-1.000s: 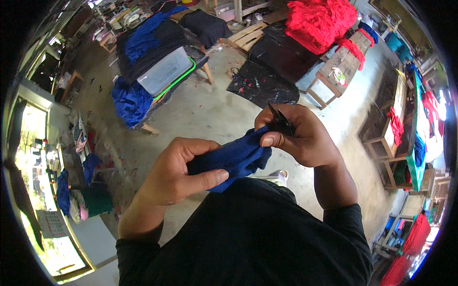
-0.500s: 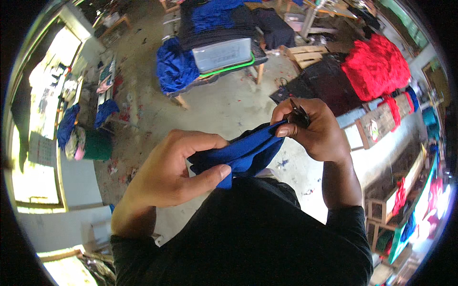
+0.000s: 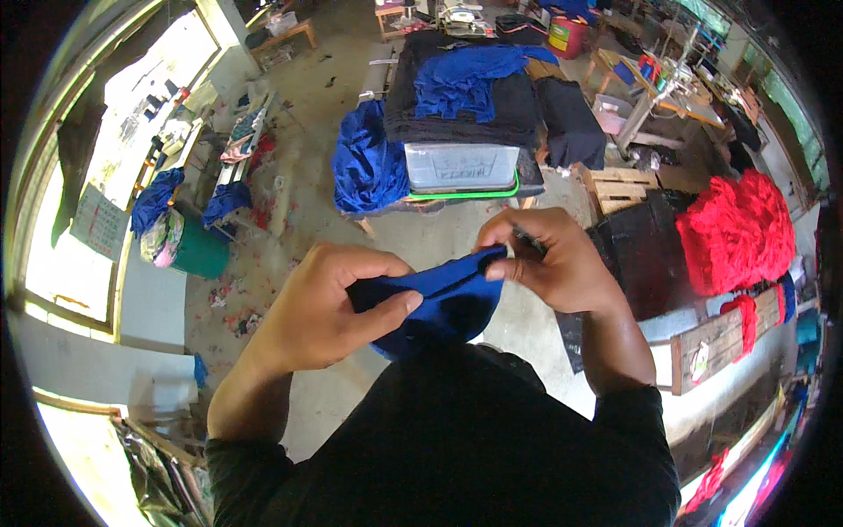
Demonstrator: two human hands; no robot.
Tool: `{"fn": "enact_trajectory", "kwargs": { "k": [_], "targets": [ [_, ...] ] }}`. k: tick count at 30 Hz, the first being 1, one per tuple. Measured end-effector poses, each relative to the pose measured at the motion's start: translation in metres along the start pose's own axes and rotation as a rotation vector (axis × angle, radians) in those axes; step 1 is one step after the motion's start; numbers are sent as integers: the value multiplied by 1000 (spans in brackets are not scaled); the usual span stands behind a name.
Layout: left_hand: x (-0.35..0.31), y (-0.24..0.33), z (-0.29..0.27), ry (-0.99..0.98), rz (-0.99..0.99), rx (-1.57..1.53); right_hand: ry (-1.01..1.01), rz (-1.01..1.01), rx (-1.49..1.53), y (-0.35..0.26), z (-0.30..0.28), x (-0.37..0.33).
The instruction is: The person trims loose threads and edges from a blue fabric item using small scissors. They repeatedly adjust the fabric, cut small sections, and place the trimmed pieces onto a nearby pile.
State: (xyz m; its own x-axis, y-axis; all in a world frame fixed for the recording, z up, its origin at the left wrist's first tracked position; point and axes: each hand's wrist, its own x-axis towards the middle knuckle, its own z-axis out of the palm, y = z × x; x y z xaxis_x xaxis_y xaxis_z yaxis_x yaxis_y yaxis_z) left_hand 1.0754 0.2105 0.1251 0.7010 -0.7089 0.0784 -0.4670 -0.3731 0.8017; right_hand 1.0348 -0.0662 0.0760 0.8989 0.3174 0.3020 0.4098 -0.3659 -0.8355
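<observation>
A folded piece of blue fabric [image 3: 461,294] is stretched between my two hands, in front of my black shirt. My left hand [image 3: 320,303] pinches its left end, thumb on top and fingers behind. The fabric's right corner is gripped by the thumb and forefinger of my right hand [image 3: 562,268]. That same hand also keeps a small dark tool [image 3: 529,241] tucked in its curled fingers; it looks like thread snips, though most of it is hidden. The lower part of the fabric hangs in a dark fold near my shirt.
Ahead stands a low table with stacked black cloth [image 3: 483,123], blue cloth [image 3: 369,158] and a clear plastic bin [image 3: 461,167]. A red cloth pile [image 3: 738,233] lies at right beside a wooden bench [image 3: 724,342]. A green bin [image 3: 204,246] stands at left on the scrap-littered floor.
My view has tilted up and turned, so more of the far room shows. My right hand has shifted slightly left and down, and the fabric hangs more open between my hands.
</observation>
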Motion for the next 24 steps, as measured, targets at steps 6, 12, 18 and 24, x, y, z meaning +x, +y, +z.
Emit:
{"fn": "enact_trajectory", "kwargs": {
  "k": [6, 12, 18, 24],
  "targets": [
    [50, -23, -39, -156, 104, 244, -265, -237, 11, 87, -32, 58],
    [80, -104, -78, -370, -172, 42, -544, 201, 446, 135, -58, 139],
    [132, -122, -102, -74, -197, -45, -458, -73, 189, 110, -9, 237],
    [171, -194, -172, -140, 6, -13, -513, 40, 76, 109, -7, 339]
  ]
}}
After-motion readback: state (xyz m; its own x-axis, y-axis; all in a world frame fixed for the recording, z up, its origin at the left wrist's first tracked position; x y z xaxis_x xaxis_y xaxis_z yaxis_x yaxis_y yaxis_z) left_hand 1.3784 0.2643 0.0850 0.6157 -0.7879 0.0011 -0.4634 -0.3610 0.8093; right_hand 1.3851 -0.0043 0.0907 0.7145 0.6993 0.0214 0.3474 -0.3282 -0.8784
